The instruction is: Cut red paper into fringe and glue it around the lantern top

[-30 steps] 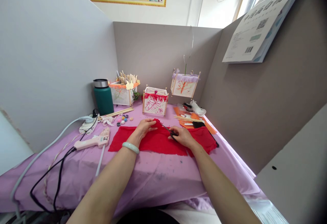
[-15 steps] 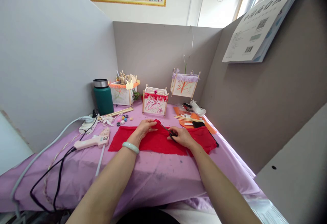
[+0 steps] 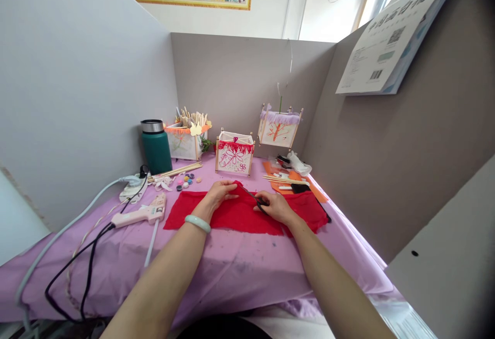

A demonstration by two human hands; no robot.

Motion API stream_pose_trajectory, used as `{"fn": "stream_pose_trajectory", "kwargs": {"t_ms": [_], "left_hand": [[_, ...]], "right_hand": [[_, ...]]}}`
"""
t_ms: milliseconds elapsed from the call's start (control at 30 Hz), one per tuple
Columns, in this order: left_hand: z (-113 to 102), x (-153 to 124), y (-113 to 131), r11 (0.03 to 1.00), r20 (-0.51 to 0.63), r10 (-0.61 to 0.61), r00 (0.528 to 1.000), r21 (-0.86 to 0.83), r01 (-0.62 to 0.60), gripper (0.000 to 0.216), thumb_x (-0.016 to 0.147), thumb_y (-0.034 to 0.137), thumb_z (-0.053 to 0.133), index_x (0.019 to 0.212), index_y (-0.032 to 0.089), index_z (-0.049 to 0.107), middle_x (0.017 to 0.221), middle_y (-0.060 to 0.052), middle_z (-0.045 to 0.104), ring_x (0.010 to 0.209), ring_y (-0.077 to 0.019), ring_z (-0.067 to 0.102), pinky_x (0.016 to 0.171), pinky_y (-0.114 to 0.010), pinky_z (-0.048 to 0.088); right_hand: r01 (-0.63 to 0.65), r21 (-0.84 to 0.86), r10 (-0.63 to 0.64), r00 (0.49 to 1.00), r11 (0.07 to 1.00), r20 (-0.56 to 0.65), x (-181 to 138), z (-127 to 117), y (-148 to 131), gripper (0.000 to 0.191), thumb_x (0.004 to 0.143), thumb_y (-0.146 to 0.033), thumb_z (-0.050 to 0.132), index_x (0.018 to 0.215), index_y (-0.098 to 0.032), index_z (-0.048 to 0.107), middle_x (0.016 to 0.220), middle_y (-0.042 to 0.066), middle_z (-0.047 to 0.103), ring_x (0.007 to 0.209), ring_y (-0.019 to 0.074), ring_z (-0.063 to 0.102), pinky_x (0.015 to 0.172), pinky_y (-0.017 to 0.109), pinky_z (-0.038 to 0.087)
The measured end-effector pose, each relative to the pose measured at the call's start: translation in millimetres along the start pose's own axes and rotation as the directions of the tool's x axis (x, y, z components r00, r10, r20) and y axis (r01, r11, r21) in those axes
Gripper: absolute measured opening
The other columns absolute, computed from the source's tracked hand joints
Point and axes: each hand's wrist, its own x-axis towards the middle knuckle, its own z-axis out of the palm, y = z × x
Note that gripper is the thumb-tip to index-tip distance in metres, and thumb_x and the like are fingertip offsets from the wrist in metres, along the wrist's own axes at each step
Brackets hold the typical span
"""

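Observation:
A long strip of red cloth (image 3: 247, 220) lies across the purple-covered table in front of me. My left hand (image 3: 220, 194), with a pale bangle at the wrist, pinches the cloth's raised far edge between thumb and fingers. In my right hand (image 3: 274, 206) is a pair of scissors (image 3: 262, 202) with dark handles, the fingers closed round them. Their blades point up and left to the lifted edge, close to my left fingertips. Whether the blades are apart at the cloth is too small to tell.
Behind the cloth stands a small white lantern (image 3: 234, 159) with red fringe; another lantern (image 3: 279, 130) hangs to its right. At left are a pink glue gun (image 3: 143, 212), a green bottle (image 3: 155, 150) and a power strip (image 3: 134, 190). Wooden sticks (image 3: 286, 179) lie on orange sheets at right.

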Motion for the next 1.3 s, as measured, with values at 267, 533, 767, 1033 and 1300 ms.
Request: {"fn": "stream_pose_trajectory", "kwargs": {"t_ms": [267,533,767,1033,1300], "left_hand": [[-1.4,1.5,-1.3,1.0,0.008,0.011,1.0,0.004,-0.011,0.005,0.066,0.008,0.068,0.068,0.009,0.063,0.065,-0.003,0.06,0.064,-0.0123,0.059,0.067,-0.031,0.055],[-3.2,3.3,-3.0,1.0,0.022,0.007,1.0,0.012,-0.008,0.005,0.067,0.009,0.068,0.069,0.009,0.064,0.065,-0.003,0.06,0.064,-0.0122,0.059,0.068,-0.031,0.054],[-2.8,2.0,-2.4,1.0,0.029,0.005,1.0,0.02,-0.006,0.005,0.067,0.01,0.068,0.071,0.009,0.064,0.067,-0.004,0.061,0.066,-0.0129,0.06,0.067,-0.031,0.055],[-4.4,4.4,-5.1,0.999,0.049,-0.008,0.999,0.044,0.006,0.007,0.066,0.011,0.069,0.072,0.009,0.065,0.069,-0.006,0.063,0.066,-0.0143,0.061,0.066,-0.03,0.055],[-5.1,4.9,-5.9,0.999,0.049,-0.016,0.999,0.051,0.014,0.006,0.067,0.01,0.068,0.072,0.008,0.065,0.068,-0.006,0.063,0.067,-0.0149,0.062,0.067,-0.03,0.055]], "right_hand": [[0.012,0.016,-0.012,1.0,1.0,0.0,0.1,1.1,0.6,0.033,0.069,-0.041,0.067,0.096,-0.021,0.063,0.064,-0.003,0.056,0.057,0.01,0.046,0.054,0.02,0.031],[0.008,0.001,-0.008,1.0,1.0,-0.002,0.6,2.8,3.1,0.034,0.069,-0.041,0.067,0.097,-0.021,0.063,0.066,-0.003,0.057,0.057,0.01,0.047,0.054,0.02,0.031],[0.011,-0.001,-0.011,1.0,1.0,-0.011,0.2,2.2,1.9,0.035,0.069,-0.041,0.067,0.097,-0.021,0.063,0.066,-0.002,0.057,0.058,0.0103,0.048,0.055,0.02,0.032],[0.019,0.005,-0.019,1.0,1.0,0.005,-0.4,2.2,0.4,0.034,0.069,-0.042,0.066,0.097,-0.021,0.063,0.067,-0.002,0.058,0.058,0.0108,0.048,0.055,0.02,0.032],[0.003,0.0,-0.003,1.0,1.0,0.009,-0.3,1.5,-0.5,0.034,0.069,-0.042,0.066,0.095,-0.021,0.063,0.065,-0.003,0.057,0.057,0.01,0.047,0.055,0.02,0.031]]}}
